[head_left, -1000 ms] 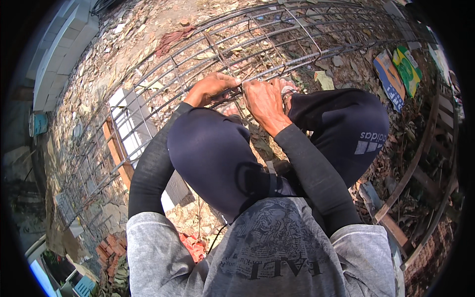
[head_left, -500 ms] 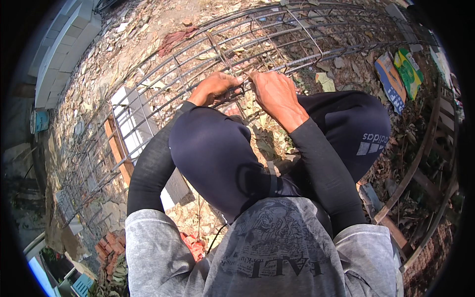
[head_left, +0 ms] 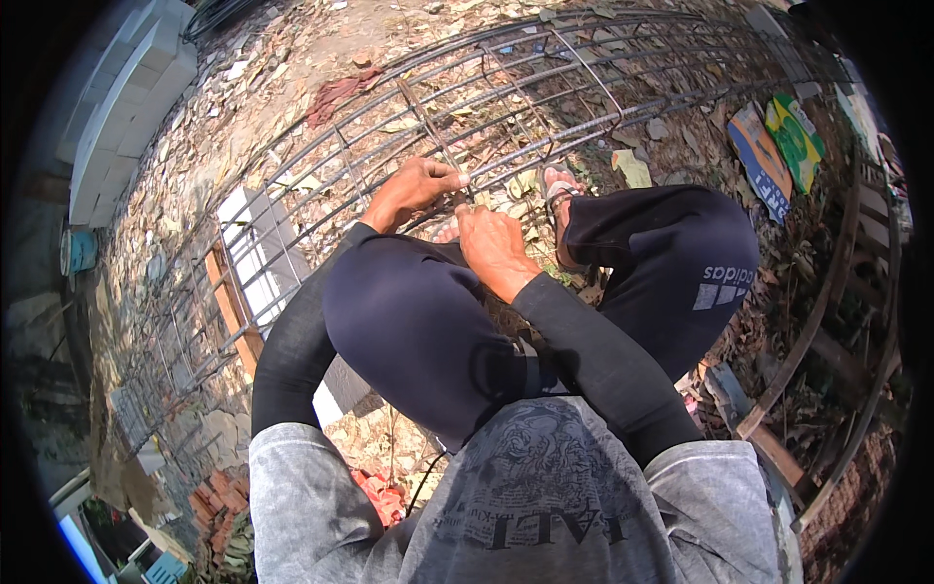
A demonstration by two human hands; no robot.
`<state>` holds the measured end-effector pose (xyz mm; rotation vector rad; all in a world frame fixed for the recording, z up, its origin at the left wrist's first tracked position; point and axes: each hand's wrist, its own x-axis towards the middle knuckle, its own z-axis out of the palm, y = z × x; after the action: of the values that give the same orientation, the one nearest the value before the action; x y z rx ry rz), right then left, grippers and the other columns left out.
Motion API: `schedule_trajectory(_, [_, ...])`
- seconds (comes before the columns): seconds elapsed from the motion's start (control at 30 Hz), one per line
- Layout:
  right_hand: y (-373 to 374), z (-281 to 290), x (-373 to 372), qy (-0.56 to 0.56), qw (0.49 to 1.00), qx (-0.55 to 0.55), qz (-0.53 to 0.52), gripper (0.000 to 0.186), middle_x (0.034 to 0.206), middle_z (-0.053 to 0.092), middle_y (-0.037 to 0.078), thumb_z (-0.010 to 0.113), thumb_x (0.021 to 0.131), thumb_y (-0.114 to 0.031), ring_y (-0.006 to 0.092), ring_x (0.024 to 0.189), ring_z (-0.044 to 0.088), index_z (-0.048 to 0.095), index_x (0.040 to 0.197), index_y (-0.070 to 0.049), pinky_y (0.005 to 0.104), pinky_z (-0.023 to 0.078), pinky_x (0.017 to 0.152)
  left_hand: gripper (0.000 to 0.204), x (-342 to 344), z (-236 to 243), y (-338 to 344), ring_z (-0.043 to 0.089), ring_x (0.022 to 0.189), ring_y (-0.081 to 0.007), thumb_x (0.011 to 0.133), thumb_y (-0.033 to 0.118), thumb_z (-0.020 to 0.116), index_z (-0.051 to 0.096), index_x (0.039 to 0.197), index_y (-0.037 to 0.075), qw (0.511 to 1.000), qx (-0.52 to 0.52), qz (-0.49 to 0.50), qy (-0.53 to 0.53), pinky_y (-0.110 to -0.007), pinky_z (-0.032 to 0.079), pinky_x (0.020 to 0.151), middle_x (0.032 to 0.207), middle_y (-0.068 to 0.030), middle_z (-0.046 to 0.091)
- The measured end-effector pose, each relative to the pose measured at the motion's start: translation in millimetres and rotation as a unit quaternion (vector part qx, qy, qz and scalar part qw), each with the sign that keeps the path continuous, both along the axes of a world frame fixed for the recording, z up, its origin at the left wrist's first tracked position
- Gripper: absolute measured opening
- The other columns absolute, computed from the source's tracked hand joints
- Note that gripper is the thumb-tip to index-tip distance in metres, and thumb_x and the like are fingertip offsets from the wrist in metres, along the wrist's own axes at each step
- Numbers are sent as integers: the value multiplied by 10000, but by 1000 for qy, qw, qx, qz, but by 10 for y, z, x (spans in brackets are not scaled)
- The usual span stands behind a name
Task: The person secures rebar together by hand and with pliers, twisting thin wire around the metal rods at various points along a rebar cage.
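A long rebar cage (head_left: 506, 154), made of lengthwise steel bars and bent cross ties, runs from the lower left to the upper right beyond my knees. My left hand (head_left: 413, 192) is at its near side, thumb and fingers pinched together against a joint of bar and tie. Just nearer to me, my right hand (head_left: 494, 248) is closed, its fingertips beside that same joint and slightly below my left thumb. Anything thin between the fingers of either hand is too small or hidden to make out. Dark sleeves cover both forearms.
A white block (head_left: 258, 243) and a wooden strip (head_left: 232, 302) lie under the cage at left. Pale blocks (head_left: 136, 107) are stacked farther left. Blue-orange and green-yellow sacks (head_left: 796, 141) lie at right, near curved wooden pieces (head_left: 827, 311). Broken red bricks (head_left: 216, 501) sit lower left.
My right hand has come down and left, toward me, away from the cage's near bar. My left hand has shifted slightly downward. My right knee has moved a little, showing a sandalled foot.
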<state>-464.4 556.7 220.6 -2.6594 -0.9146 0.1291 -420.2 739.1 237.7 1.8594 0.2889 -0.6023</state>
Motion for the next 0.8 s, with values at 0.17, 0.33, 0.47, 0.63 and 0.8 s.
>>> schedule_trajectory(0.17, [-18,-117,-112,-37,998,-41,-6,367,745,683,103,572,952,-261,229,715,707,600,1212,-4,409,539,617,290,-3,17,-51,449,543,-77,917,316,734,749,940,28,999,31,26,-16,-283,351,519,621,-1,585])
schedule_trajectory(0.33, [152,-240,-59,22,999,6,-43,266,727,671,140,559,920,-157,291,745,714,642,1104,16,412,560,630,299,-56,134,-130,543,581,-101,911,336,728,764,898,39,995,87,31,-41,-311,438,571,652,-23,646])
schedule_trajectory(0.47, [358,-354,8,128,989,49,-62,252,800,684,247,532,868,-88,397,816,702,655,1021,70,489,551,694,298,-106,157,-203,648,711,-170,887,328,738,750,897,31,989,112,48,-84,-357,506,676,770,-86,704])
schedule_trajectory(0.63, [436,-500,11,216,970,52,-102,366,867,701,240,614,868,-254,434,857,683,603,1085,41,516,540,734,440,-113,285,-174,664,952,-249,876,462,724,704,938,27,985,171,16,-19,-407,504,830,990,-160,701])
schedule_trajectory(0.8, [390,-602,51,209,967,108,-94,292,827,673,283,501,907,-135,485,817,660,605,1077,79,548,520,731,412,-57,102,-94,546,676,-147,935,397,664,697,822,2,996,63,-34,-59,-340,457,672,732,-54,649])
